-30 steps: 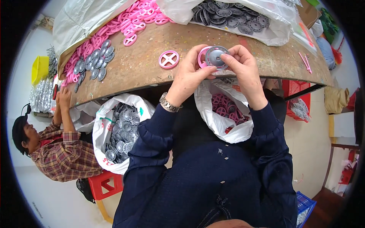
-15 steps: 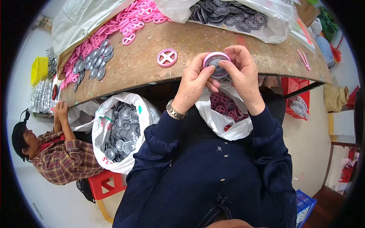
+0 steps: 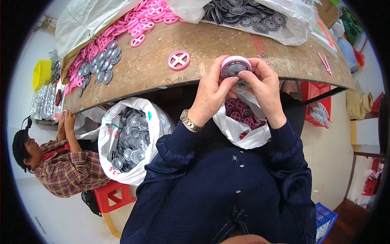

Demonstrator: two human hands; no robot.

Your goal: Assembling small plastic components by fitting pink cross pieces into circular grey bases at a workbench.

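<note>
A toy wheel point(image 3: 236, 66), with a pink rim around a grey disc, is held between both my hands above the table's near edge. My left hand point(image 3: 212, 90) grips its left side, the thumb low on the disc's face. My right hand point(image 3: 262, 83) closes on the right side, with its thumb pressed near the disc's centre. On the table to the left lies a pink ring with a white cross point(image 3: 178, 60), touched by neither hand. Below my hands, a white sack point(image 3: 252, 140) holds pink wheel parts point(image 3: 239, 110).
Pink rings point(image 3: 146, 26) and grey discs point(image 3: 106, 65) lie heaped on the table point(image 3: 146, 69). Dark discs point(image 3: 243, 18) spill from a bag behind. A sack of grey discs point(image 3: 134, 134) stands left, beside a seated co-worker point(image 3: 67, 166). Pink sticks point(image 3: 325, 64) lie right.
My hands and the wheel have shifted slightly right and up. The wheel has tilted, and my thumbs sit lower on its disc.
</note>
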